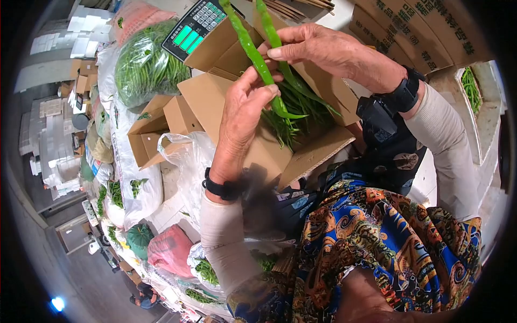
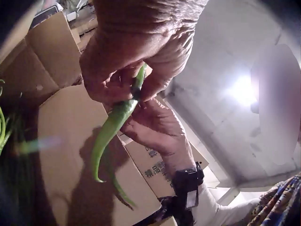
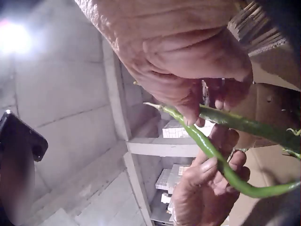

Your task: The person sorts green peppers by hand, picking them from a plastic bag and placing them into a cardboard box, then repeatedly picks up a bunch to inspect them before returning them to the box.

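Observation:
Two long green peppers are held above an open cardboard box (image 1: 204, 102) that has more green peppers (image 1: 307, 107) inside. The left hand (image 1: 242, 110) pinches one pepper (image 1: 249, 48) between thumb and fingers; its curved tip hangs over the box. The right hand (image 1: 318, 48) pinches the other pepper (image 1: 269, 27) near its upper part. In the left wrist view a curved pepper end (image 2: 110, 132) hangs below the left hand (image 2: 136, 52). The right wrist view has the right hand (image 3: 188, 61) over the pepper (image 3: 207, 146), with the left hand (image 3: 202, 188) beneath.
A scale (image 1: 196, 32) with a lit green display stands behind the box. Left of it lies a clear bag of green peppers (image 1: 151, 67). A smaller carton (image 1: 145, 140), a clear plastic bag (image 1: 196, 161) and a pink bag (image 1: 169, 250) are at the left; printed cardboard (image 1: 409, 32) is at the upper right.

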`<move>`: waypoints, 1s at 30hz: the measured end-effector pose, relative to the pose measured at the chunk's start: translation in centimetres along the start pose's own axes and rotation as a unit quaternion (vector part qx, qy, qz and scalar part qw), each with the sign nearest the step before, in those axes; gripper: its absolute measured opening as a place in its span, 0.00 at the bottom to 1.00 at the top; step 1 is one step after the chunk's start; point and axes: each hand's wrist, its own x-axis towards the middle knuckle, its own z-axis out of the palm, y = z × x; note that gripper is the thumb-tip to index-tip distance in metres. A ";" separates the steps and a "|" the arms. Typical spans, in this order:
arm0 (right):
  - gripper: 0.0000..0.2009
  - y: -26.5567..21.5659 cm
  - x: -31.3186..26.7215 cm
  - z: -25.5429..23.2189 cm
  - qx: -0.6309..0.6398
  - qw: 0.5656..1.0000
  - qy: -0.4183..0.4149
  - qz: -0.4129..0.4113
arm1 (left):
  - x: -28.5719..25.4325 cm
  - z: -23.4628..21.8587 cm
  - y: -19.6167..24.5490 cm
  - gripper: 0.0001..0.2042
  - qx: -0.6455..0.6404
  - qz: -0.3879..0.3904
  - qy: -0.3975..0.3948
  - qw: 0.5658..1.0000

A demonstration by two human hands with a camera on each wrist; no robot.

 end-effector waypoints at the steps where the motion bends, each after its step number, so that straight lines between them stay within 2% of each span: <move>1: 0.17 -0.2 0.0 -0.1 -0.032 0.999 0.021 0.014 | 0.1 -0.1 -0.3 0.18 -0.018 0.004 0.002 1.000; 2: 0.17 -0.4 0.0 -0.2 -0.064 0.997 0.042 0.027 | 0.2 -0.1 -0.5 0.18 -0.036 0.008 0.004 0.999; 7: 0.16 0.2 0.3 0.2 -0.010 1.000 0.019 -0.013 | 0.8 0.6 -1.3 0.19 -0.007 0.060 0.016 0.998; 9: 0.15 0.2 0.4 0.7 -0.020 0.998 0.006 -0.066 | 1.0 0.5 -1.7 0.19 -0.005 0.076 0.026 0.997; 11: 0.15 -0.4 0.1 1.0 -0.028 0.998 -0.014 -0.061 | 1.2 0.0 -2.1 0.19 0.116 0.071 0.033 0.990; 12: 0.14 -0.7 0.0 1.1 -0.036 0.997 -0.034 -0.055 | 1.3 0.3 -1.8 0.19 0.115 0.069 0.032 0.990; 13: 0.14 -0.8 -0.1 1.2 -0.034 0.997 -0.034 -0.053 | 1.2 0.7 -1.2 0.19 0.138 0.119 0.065 0.981; 14: 0.15 -0.9 0.0 1.2 -0.044 0.994 -0.075 -0.073 | 1.3 1.0 -1.0 0.18 0.161 0.168 0.097 0.968; 15: 0.16 -1.1 0.0 1.2 -0.054 0.987 -0.115 -0.093 | 1.6 -0.3 -2.1 0.18 0.268 0.223 0.102 0.932; 16: 0.16 -1.8 -0.5 1.1 -0.053 0.988 -0.115 -0.092 | 2.0 -1.0 -2.5 0.18 0.267 0.221 0.102 0.932; 18: 0.17 -3.2 -1.8 0.7 -0.259 0.954 -0.083 -0.123 | 2.9 -2.1 -2.9 0.17 0.352 0.311 0.141 0.872; 19: 0.18 -3.1 -1.7 -0.3 -0.300 0.940 -0.092 -0.137 | 3.1 -2.7 -3.0 0.18 0.392 0.355 0.137 0.838; 20: 0.18 -2.6 -1.6 -1.1 -0.299 0.940 -0.092 -0.135 | 3.2 -3.1 -3.2 0.18 0.390 0.353 0.136 0.839; 22: 0.16 -2.4 -1.4 -1.4 -0.265 0.960 -0.013 -0.087 | 3.4 -3.6 -3.2 0.17 0.561 0.382 0.095 0.728; 23: 0.16 -2.5 -2.0 -1.4 -0.274 0.961 0.025 -0.040 | 3.5 -3.7 -3.1 0.14 0.606 0.399 0.069 0.685; 24: 0.16 -2.1 -2.0 -1.6 -0.273 0.961 0.025 -0.038 | 3.6 -3.9 -3.3 0.14 0.605 0.398 0.068 0.686; 26: 0.15 -1.3 -1.9 -1.9 -0.267 0.962 -0.009 -0.059 | 4.0 -4.4 -4.0 0.12 0.665 0.387 -0.033 0.638; 27: 0.15 -1.5 -1.8 -1.8 -0.266 0.962 -0.009 -0.059 | 4.4 -4.9 -5.2 0.10 0.683 0.356 -0.076 0.633; 28: 0.16 -1.8 -1.8 -1.5 -0.300 0.952 -0.034 -0.054 | 4.3 -5.2 -6.6 0.10 0.684 0.355 -0.077 0.633; 30: 0.16 -2.2 -2.1 -1.1 -0.332 0.940 -0.061 -0.051 | 4.1 -5.1 -7.8 0.15 0.736 0.247 -0.092 0.623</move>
